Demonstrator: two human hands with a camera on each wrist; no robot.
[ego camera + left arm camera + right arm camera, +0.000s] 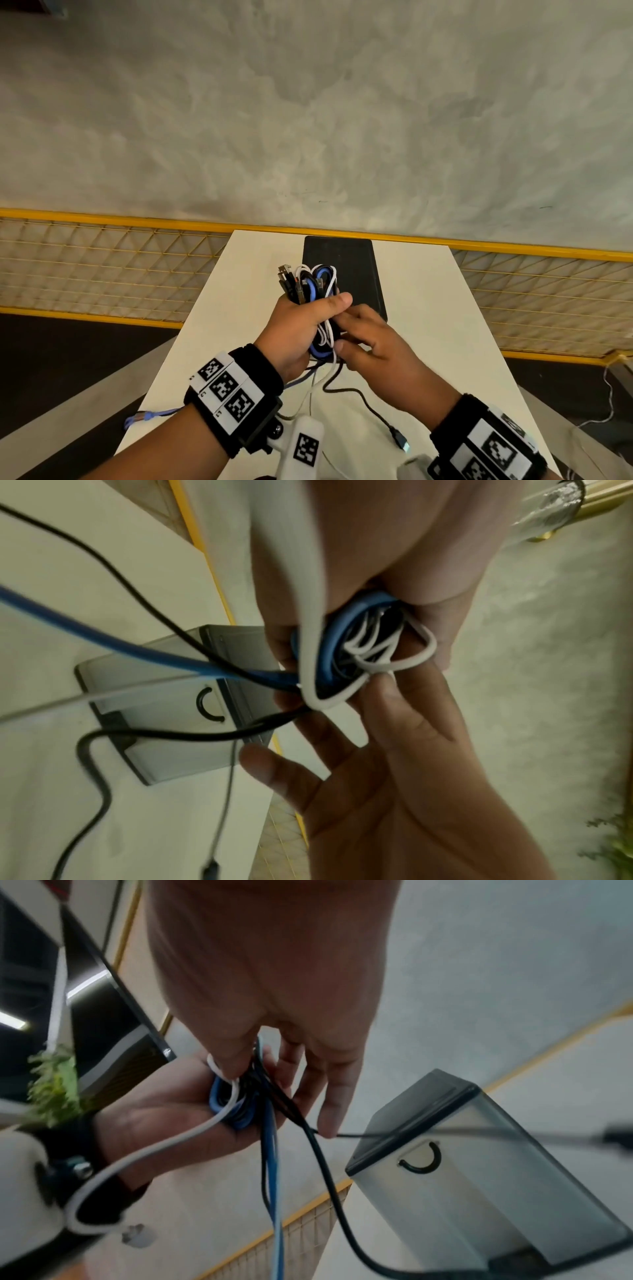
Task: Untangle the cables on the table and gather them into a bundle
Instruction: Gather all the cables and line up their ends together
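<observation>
My left hand (301,325) grips a coiled bundle of blue, white and black cables (317,284) above the white table (428,308), with several plugs sticking out of its top. From the right, my right hand (366,339) reaches in with fairly straight fingers. Its fingertips (387,685) touch the bundle's white loop (411,658), and its thumb (329,1118) lies against a black strand (329,1172). Loose tails hang from the bundle: a black cable ending in a plug (399,438), a blue cable end (137,416) over the left table edge, and a white cable (310,394).
A translucent grey box with a black lid (342,260) stands on the table just behind the hands. A yellow mesh fence (102,260) runs behind and beside the table, with grey floor beyond. The table is narrow, with edges close on both sides.
</observation>
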